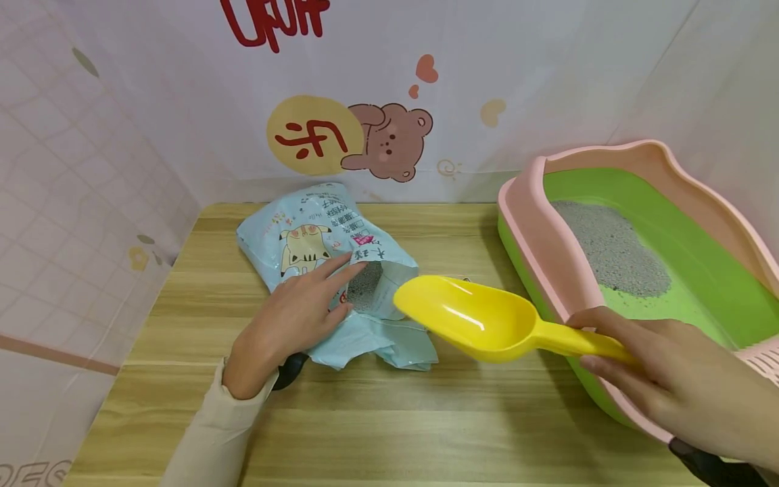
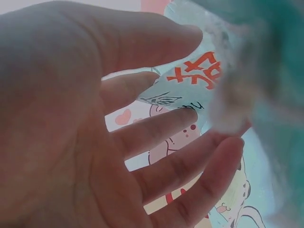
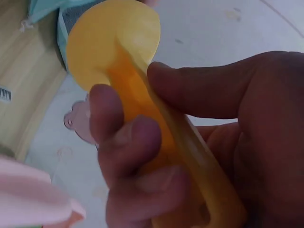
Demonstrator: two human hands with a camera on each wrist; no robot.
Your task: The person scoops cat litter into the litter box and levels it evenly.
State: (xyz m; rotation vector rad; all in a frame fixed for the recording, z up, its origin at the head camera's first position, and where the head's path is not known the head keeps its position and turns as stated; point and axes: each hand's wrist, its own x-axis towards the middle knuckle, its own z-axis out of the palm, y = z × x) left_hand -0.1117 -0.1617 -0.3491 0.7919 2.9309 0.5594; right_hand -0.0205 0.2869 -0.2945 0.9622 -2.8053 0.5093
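Observation:
A light blue bag (image 1: 304,210) of grey cat litter (image 1: 365,287) lies on its side, its torn mouth facing the front right. My left hand (image 1: 298,314) rests at the near side of that mouth. In the left wrist view its fingers (image 2: 164,130) are spread and loosely bent beside the printed bag (image 2: 266,156), with no fold visibly pinched. My right hand (image 1: 681,372) grips the handle of a yellow scoop (image 1: 481,314), thumb on one side and fingers curled round the other. The scoop's bowl looks empty and hangs just right of the bag's mouth.
At the right stands a green litter box with a pink rim (image 1: 562,237); a patch of grey litter (image 1: 621,253) lies on its floor. The wooden table (image 1: 389,433) meets a printed wall covering (image 1: 523,61) at the back and left.

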